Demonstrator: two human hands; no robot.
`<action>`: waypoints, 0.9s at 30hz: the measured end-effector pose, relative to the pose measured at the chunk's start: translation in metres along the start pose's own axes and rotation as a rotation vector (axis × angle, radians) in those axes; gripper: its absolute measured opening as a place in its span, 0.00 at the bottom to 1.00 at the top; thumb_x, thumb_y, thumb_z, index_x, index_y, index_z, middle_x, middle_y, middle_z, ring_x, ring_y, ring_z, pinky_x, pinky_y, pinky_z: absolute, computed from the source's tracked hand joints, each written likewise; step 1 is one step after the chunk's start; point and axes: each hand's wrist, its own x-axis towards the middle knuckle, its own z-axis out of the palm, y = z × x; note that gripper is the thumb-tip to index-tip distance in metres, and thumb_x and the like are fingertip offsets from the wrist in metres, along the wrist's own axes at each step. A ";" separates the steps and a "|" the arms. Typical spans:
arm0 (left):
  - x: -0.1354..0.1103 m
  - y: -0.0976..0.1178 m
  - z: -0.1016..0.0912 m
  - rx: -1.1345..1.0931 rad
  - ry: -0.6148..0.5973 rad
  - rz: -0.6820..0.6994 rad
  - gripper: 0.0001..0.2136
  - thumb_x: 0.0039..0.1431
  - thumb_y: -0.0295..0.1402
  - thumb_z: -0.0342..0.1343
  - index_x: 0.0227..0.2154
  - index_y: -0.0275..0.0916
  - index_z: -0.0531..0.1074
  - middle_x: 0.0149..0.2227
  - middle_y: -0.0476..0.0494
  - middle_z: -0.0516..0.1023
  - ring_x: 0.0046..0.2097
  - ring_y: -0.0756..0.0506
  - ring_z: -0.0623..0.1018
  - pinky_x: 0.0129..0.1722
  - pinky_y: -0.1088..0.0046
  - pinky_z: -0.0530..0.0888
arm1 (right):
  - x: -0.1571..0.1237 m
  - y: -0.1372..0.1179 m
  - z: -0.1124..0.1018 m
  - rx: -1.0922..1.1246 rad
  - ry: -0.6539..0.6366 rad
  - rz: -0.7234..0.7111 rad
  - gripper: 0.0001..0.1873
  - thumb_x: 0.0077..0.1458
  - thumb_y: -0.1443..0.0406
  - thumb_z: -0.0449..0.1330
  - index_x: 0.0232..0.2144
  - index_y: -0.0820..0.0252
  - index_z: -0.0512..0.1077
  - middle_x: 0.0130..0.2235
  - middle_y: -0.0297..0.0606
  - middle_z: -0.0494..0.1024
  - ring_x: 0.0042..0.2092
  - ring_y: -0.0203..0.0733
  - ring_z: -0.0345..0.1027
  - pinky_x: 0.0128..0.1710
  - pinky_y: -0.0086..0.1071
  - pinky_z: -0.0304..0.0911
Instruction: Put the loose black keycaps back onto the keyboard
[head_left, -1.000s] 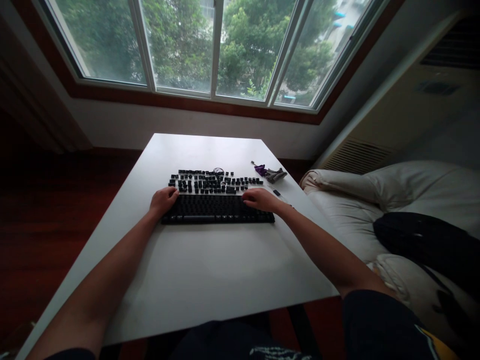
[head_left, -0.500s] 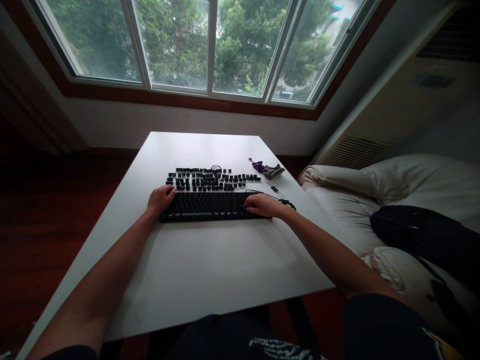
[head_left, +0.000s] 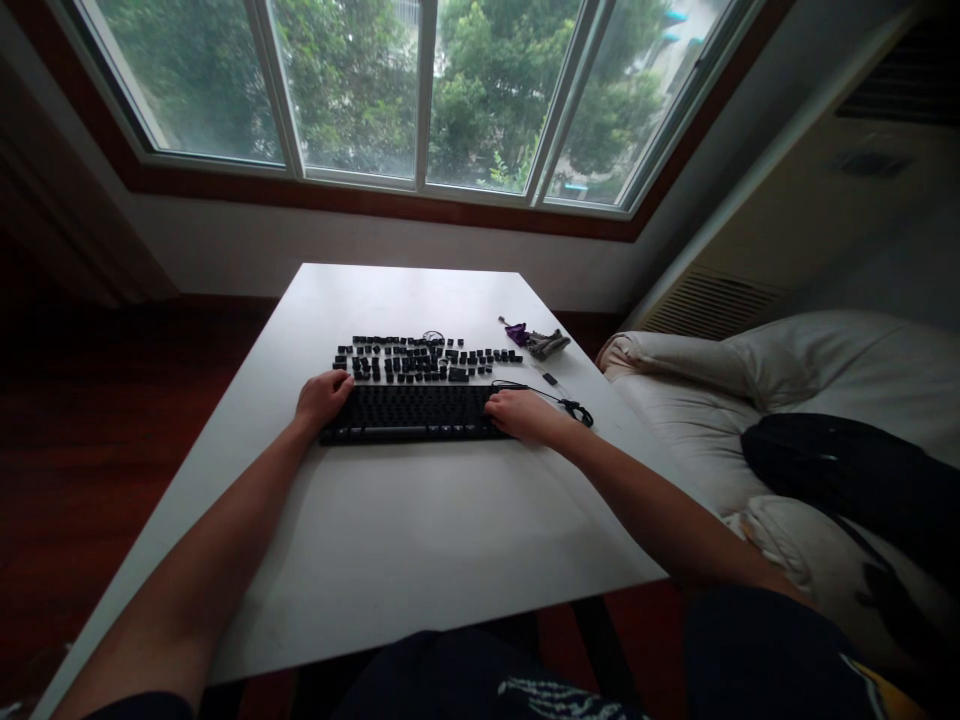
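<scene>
A black keyboard [head_left: 416, 412] lies flat on the white table in front of me. My left hand [head_left: 324, 396] is closed around its left end, thumb near the top corner. Over the keyboard's right part, my right hand [head_left: 519, 413] has its fingers bent together and touching the keys area; what they hold, if anything, is too small to make out. Just beyond the keyboard, loose black keycaps [head_left: 405, 365] stand in uneven rows. The right end of the keyboard is partly hidden by my right hand.
The white table [head_left: 420, 530] stands below a window [head_left: 420, 100]. Crumpled purple and grey cloth [head_left: 547, 344] lies at its right, near a coiled black cable [head_left: 577, 412]. A pale sofa [head_left: 675, 380] with a black bag [head_left: 840, 470] is on the right.
My right hand has shifted slightly left and lies flatter over the keyboard, uncovering more of the cable. My left hand stays at the left end.
</scene>
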 end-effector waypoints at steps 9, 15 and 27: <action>0.000 -0.003 -0.001 -0.031 0.008 0.008 0.17 0.64 0.45 0.46 0.35 0.43 0.78 0.36 0.43 0.81 0.39 0.42 0.77 0.37 0.70 0.66 | -0.011 -0.003 0.018 0.071 0.121 0.111 0.10 0.64 0.63 0.57 0.44 0.59 0.75 0.42 0.43 0.79 0.46 0.47 0.73 0.41 0.34 0.65; 0.001 -0.004 0.000 -0.033 0.016 0.023 0.17 0.64 0.45 0.46 0.34 0.42 0.77 0.36 0.43 0.81 0.39 0.42 0.77 0.37 0.69 0.66 | -0.032 -0.022 0.038 0.182 0.469 0.210 0.24 0.68 0.57 0.52 0.62 0.60 0.66 0.59 0.48 0.71 0.60 0.51 0.64 0.59 0.43 0.62; 0.002 -0.004 0.003 -0.026 0.032 0.029 0.18 0.64 0.45 0.46 0.35 0.43 0.78 0.36 0.43 0.81 0.38 0.42 0.76 0.37 0.69 0.65 | -0.040 -0.039 0.069 0.117 0.363 0.241 0.35 0.68 0.50 0.47 0.70 0.61 0.53 0.70 0.48 0.56 0.71 0.52 0.45 0.69 0.51 0.46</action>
